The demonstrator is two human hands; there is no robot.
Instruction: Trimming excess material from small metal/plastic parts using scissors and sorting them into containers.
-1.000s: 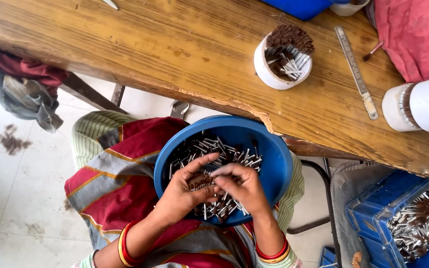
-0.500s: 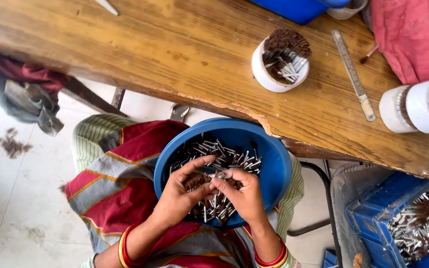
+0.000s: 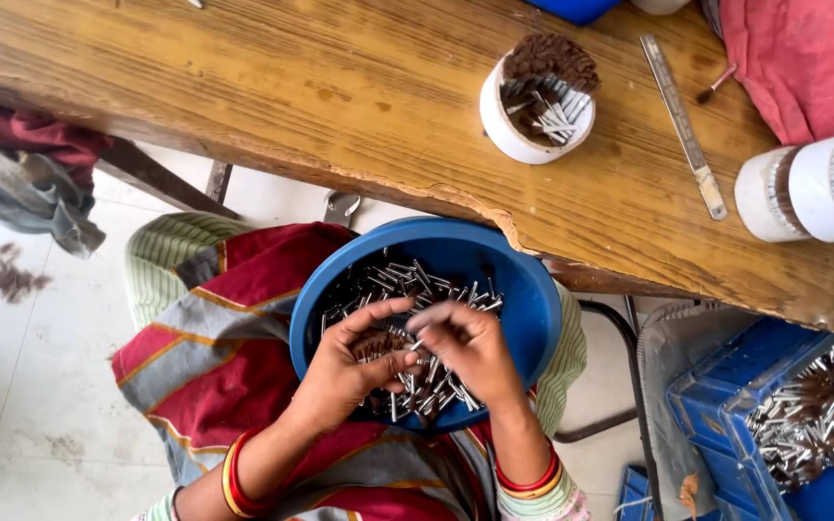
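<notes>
A blue bowl [image 3: 533, 299] is seen low in the centre of the frame, resting on a lap draped in red, grey and green striped cloth [image 3: 214, 328]. The bowl's far rim is tucked under the chipped edge of the wooden table [image 3: 272, 87]. Small silver metal tubes [image 3: 407, 280] are heaped loosely inside the bowl.

The left hand [image 3: 345, 371] is held over the bowl, fingers curled around a small brown tuft of bristles [image 3: 375, 343], which is pinched between thumb and fingers. The right hand [image 3: 470, 347] is placed just beside it, touching it at the fingertips; its fingers are closed together on one metal tube [image 3: 420, 342], whose end is set against the tuft. Red and yellow bangles [image 3: 238, 473] are worn at the left wrist.

On the table, upper centre, a white cup [image 3: 509, 125] is noted, holding brown bristles and a few tubes. A metal ruler [image 3: 682, 121] lies to its right, and a red cloth [image 3: 798, 58] is bunched in the upper right corner. Two white cups [image 3: 798, 193] stand at the right edge. In the lower right, a blue crate [image 3: 726, 386] filled with tubes is recorded. Dark clothing [image 3: 26, 183] hangs at the left edge.
</notes>
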